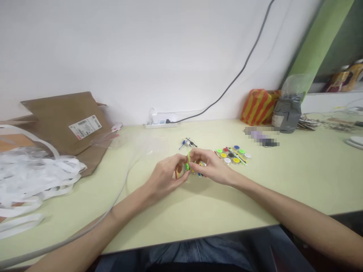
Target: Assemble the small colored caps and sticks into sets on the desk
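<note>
The left hand (163, 178) and right hand (211, 166) meet near the middle of the tabletop (215, 211), their fingertips pressed together, pinching a small green piece (187, 162) between them. Just beyond the right hand lies a cluster of colored round discs (231, 155) with thin striped sticks, and a small bundle of blue and black parts (187, 143) sits nearby. Toward the left end, white paper strips (28, 177) lie against a brown cardboard envelope (64, 124). A power strip (160, 123) sits along the far edge.
</note>
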Tool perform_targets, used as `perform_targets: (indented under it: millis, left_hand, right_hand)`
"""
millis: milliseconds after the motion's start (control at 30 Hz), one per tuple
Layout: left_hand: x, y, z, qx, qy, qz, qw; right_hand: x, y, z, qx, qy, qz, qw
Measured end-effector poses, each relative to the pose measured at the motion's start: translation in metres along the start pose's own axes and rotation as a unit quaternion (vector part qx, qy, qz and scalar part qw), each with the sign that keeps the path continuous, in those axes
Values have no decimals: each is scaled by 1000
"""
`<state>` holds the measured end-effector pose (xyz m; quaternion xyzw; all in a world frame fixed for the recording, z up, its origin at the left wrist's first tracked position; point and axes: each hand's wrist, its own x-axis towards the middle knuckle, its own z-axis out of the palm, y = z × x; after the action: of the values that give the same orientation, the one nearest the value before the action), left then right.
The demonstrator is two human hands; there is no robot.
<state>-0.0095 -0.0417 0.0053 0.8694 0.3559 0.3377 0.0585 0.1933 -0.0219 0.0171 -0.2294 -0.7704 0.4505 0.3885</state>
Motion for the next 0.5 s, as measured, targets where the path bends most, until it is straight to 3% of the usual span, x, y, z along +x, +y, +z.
perform_targets:
  millis: [200, 500]
  left_hand:
    - [3, 0, -8, -6, -31, 7, 999]
    - [3, 5, -11, -107, -36, 1, 994]
  right_hand:
    - [0, 5, 6, 93, -21, 65, 993]
    - [0, 7, 4, 162, -80, 78, 980]
